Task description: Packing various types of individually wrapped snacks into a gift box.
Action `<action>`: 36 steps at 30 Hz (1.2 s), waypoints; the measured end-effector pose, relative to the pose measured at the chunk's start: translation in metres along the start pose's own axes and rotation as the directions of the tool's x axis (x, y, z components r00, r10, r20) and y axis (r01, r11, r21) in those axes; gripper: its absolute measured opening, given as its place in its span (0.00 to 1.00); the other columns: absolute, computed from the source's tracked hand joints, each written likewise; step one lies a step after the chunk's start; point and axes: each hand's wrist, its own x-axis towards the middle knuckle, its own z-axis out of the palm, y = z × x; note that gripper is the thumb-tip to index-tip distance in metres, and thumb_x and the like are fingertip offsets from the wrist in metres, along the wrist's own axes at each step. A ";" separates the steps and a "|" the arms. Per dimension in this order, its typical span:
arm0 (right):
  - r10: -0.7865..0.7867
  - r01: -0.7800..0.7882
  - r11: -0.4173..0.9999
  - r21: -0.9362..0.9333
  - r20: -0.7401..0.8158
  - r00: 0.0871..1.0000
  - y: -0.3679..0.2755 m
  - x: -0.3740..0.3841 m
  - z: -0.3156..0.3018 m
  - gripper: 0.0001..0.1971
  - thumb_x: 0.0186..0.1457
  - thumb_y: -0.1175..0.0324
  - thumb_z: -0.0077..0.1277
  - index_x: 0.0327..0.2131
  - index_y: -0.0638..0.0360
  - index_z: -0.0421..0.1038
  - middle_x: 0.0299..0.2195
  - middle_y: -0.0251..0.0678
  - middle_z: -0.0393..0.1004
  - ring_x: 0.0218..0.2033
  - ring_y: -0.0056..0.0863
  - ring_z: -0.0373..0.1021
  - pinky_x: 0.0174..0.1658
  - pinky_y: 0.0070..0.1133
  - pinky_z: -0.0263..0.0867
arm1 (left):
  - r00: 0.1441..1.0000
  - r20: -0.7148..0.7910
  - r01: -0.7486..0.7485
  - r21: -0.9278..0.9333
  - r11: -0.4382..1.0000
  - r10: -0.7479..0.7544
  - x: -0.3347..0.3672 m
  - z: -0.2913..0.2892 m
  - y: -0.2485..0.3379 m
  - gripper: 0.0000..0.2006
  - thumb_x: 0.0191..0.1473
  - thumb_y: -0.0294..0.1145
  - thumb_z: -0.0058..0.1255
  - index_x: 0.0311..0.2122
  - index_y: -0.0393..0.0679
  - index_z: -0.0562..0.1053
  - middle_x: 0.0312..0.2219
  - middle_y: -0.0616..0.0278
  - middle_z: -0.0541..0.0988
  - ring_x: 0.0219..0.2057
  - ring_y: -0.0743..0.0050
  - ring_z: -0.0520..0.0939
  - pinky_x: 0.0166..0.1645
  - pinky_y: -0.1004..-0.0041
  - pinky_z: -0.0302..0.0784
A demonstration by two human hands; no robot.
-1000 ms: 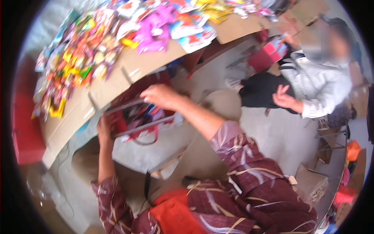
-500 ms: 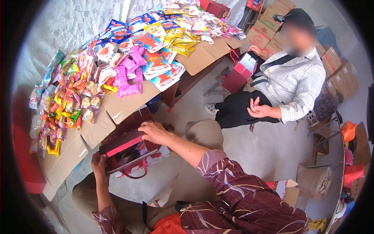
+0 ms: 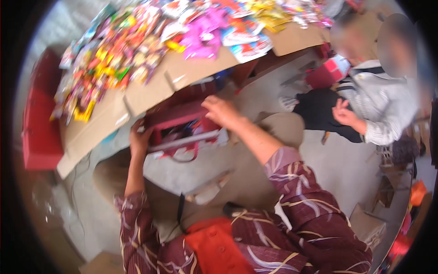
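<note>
A dark red gift box with a cord handle sits in front of me, just below the table edge. Packets inside show through its opening, blurred by motion. My left hand grips the box's left end, thumb on top. At the other end, the bent fingers of my right hand hold the far right corner of the red flap. The box's underside is hidden from view.
Heaped wrapped sweets and pink packets cover the cardboard-topped table. A red box stands at its left end. On the right sits a co-worker with another red box. A sack stands lower right.
My view has swung, so the scene sits farther right and the table higher. Both hands stay on the gift box. The picture is now blurrier.
</note>
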 end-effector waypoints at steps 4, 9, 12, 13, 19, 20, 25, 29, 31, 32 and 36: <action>0.022 -0.022 1.000 0.019 -0.034 0.999 -0.005 -0.002 0.000 0.17 0.49 0.73 0.59 0.42 0.57 0.66 0.44 0.38 0.69 0.44 0.44 0.71 0.44 0.36 0.69 | 0.998 0.062 0.005 0.143 0.990 -0.014 -0.006 -0.003 0.041 0.30 0.46 0.26 0.64 0.57 0.42 0.71 0.50 0.50 0.74 0.38 0.60 0.82 0.41 0.65 0.80; 0.041 -0.041 0.999 -0.001 -0.011 0.999 -0.013 -0.002 0.007 0.17 0.49 0.76 0.59 0.42 0.59 0.65 0.44 0.37 0.68 0.42 0.43 0.72 0.43 0.36 0.69 | 0.994 0.090 -0.087 0.288 0.954 0.063 -0.011 -0.007 0.046 0.30 0.44 0.27 0.64 0.56 0.42 0.72 0.47 0.48 0.75 0.41 0.53 0.81 0.46 0.65 0.78; 0.016 -0.016 1.000 0.016 -0.005 1.000 -0.015 -0.005 0.007 0.15 0.50 0.77 0.56 0.41 0.59 0.64 0.43 0.39 0.66 0.43 0.44 0.71 0.43 0.36 0.70 | 0.988 0.073 -0.153 0.326 0.933 0.137 -0.012 -0.006 0.037 0.29 0.44 0.27 0.63 0.55 0.42 0.72 0.47 0.48 0.75 0.43 0.48 0.80 0.48 0.62 0.77; -0.006 0.006 1.000 0.028 -0.007 1.000 -0.015 -0.005 0.007 0.14 0.51 0.78 0.54 0.40 0.59 0.63 0.42 0.41 0.66 0.44 0.45 0.71 0.43 0.37 0.70 | 0.983 0.063 -0.182 0.329 0.927 0.170 -0.013 -0.006 0.034 0.28 0.45 0.27 0.63 0.54 0.42 0.72 0.47 0.47 0.75 0.44 0.46 0.79 0.49 0.59 0.76; 0.003 -0.004 0.999 -0.041 -0.033 0.999 -0.015 -0.011 0.011 0.10 0.52 0.79 0.52 0.37 0.59 0.63 0.39 0.42 0.66 0.41 0.44 0.71 0.40 0.37 0.70 | 0.989 0.065 -0.144 0.398 0.906 0.129 -0.014 0.002 0.050 0.26 0.46 0.26 0.62 0.54 0.42 0.71 0.47 0.46 0.74 0.45 0.42 0.78 0.49 0.56 0.75; -0.003 0.002 0.999 -0.036 -0.030 1.000 -0.016 -0.010 0.012 0.10 0.52 0.79 0.52 0.37 0.59 0.63 0.39 0.42 0.66 0.41 0.44 0.71 0.40 0.37 0.70 | 0.990 0.060 -0.138 0.402 0.905 0.124 -0.015 0.001 0.050 0.26 0.46 0.26 0.62 0.54 0.42 0.71 0.47 0.46 0.74 0.45 0.42 0.78 0.49 0.56 0.75; -0.010 0.012 0.999 0.036 -0.048 0.999 -0.010 -0.012 0.018 0.05 0.53 0.77 0.52 0.33 0.57 0.66 0.35 0.39 0.68 0.37 0.45 0.71 0.38 0.38 0.67 | 0.992 0.051 -0.127 0.399 0.908 0.116 -0.016 0.005 0.051 0.23 0.44 0.23 0.63 0.47 0.44 0.69 0.45 0.48 0.73 0.41 0.41 0.79 0.44 0.54 0.76; -0.004 0.006 0.998 0.057 -0.028 1.000 -0.009 -0.012 0.018 0.05 0.54 0.76 0.53 0.30 0.59 0.66 0.34 0.40 0.68 0.35 0.45 0.71 0.37 0.38 0.69 | 0.995 0.034 -0.097 0.465 0.880 0.092 -0.019 0.007 0.051 0.22 0.43 0.24 0.63 0.45 0.47 0.68 0.43 0.51 0.73 0.39 0.44 0.80 0.41 0.54 0.76; 0.030 -0.027 0.996 0.089 -0.039 0.999 -0.006 -0.013 0.018 0.04 0.53 0.76 0.53 0.31 0.58 0.68 0.34 0.39 0.68 0.36 0.45 0.72 0.38 0.37 0.69 | 0.996 0.037 -0.094 0.478 0.873 0.087 -0.019 0.007 0.055 0.22 0.43 0.24 0.64 0.44 0.47 0.68 0.42 0.52 0.73 0.39 0.45 0.80 0.41 0.55 0.76; 0.063 -0.057 0.991 0.124 -0.049 0.997 -0.006 -0.012 0.019 0.03 0.53 0.76 0.53 0.32 0.57 0.70 0.35 0.38 0.69 0.36 0.44 0.72 0.38 0.36 0.69 | 0.996 0.038 -0.089 0.494 0.865 0.081 -0.020 0.005 0.055 0.22 0.43 0.24 0.64 0.44 0.48 0.68 0.42 0.53 0.73 0.39 0.45 0.80 0.41 0.55 0.76; 0.125 -0.108 0.970 0.219 -0.065 0.990 -0.002 -0.014 0.017 0.06 0.52 0.76 0.54 0.35 0.56 0.73 0.36 0.37 0.72 0.37 0.43 0.73 0.39 0.35 0.70 | 0.993 0.034 -0.116 0.468 0.876 0.114 -0.023 -0.001 0.048 0.21 0.45 0.25 0.62 0.45 0.48 0.69 0.43 0.53 0.73 0.40 0.45 0.80 0.41 0.55 0.76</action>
